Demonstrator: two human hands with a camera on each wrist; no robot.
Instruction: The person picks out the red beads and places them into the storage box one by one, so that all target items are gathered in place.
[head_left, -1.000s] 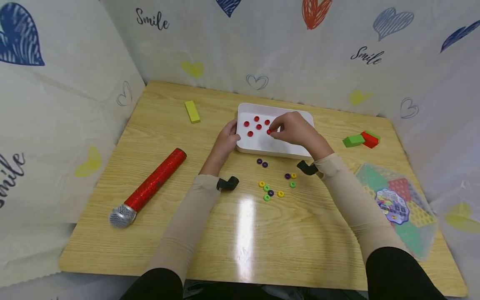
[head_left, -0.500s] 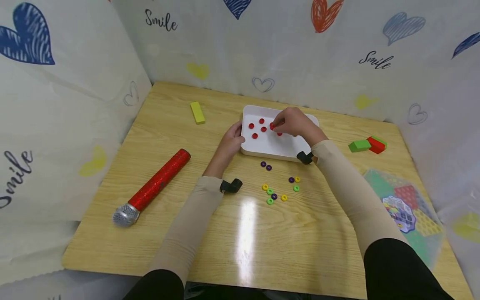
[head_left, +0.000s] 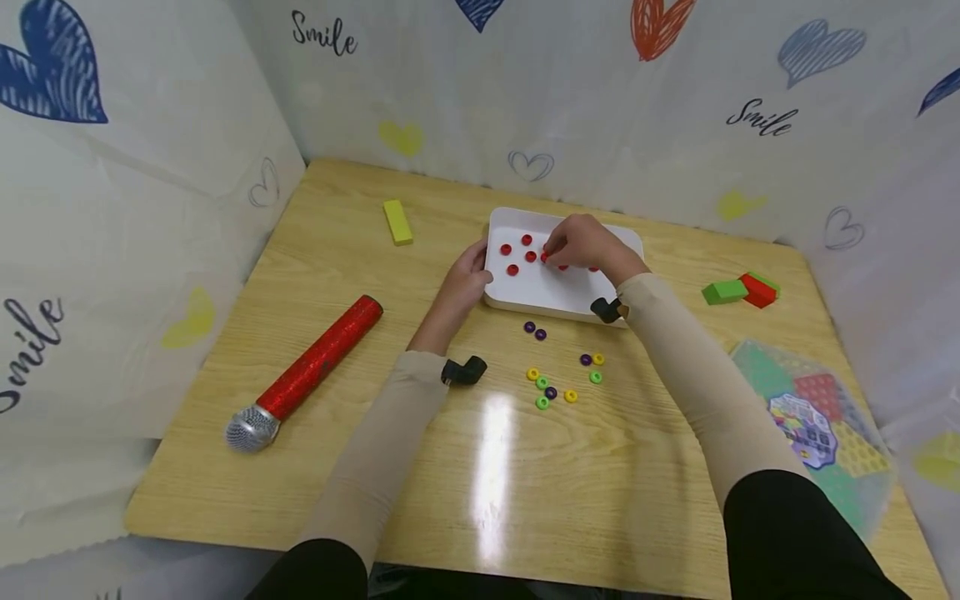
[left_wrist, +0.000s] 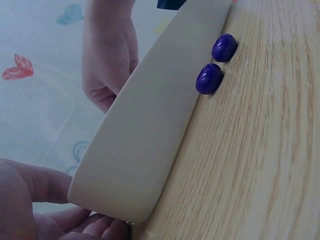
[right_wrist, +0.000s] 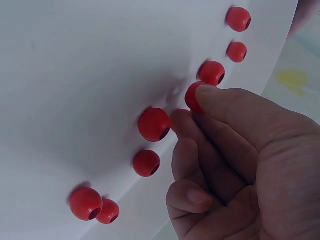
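**Wooden table and what lies on it**

A light wood-grain table (head_left: 375, 483) carries everything. Taking its middle as the dial's centre, a white tray (head_left: 551, 293) sits at 12 o'clock. A yellow block (head_left: 397, 222) lies at 10 o'clock, and a red glitter microphone (head_left: 307, 372) at 8 o'clock. Green and red blocks (head_left: 741, 289) touch each other at 2 o'clock. A colourful plastic game board (head_left: 813, 425) lies at 4 o'clock, at the table's edge. Two purple beads (head_left: 535, 330) rest just beside the tray's near wall; a loose cluster of yellow, green and purple beads (head_left: 562, 383) lies near the centre.
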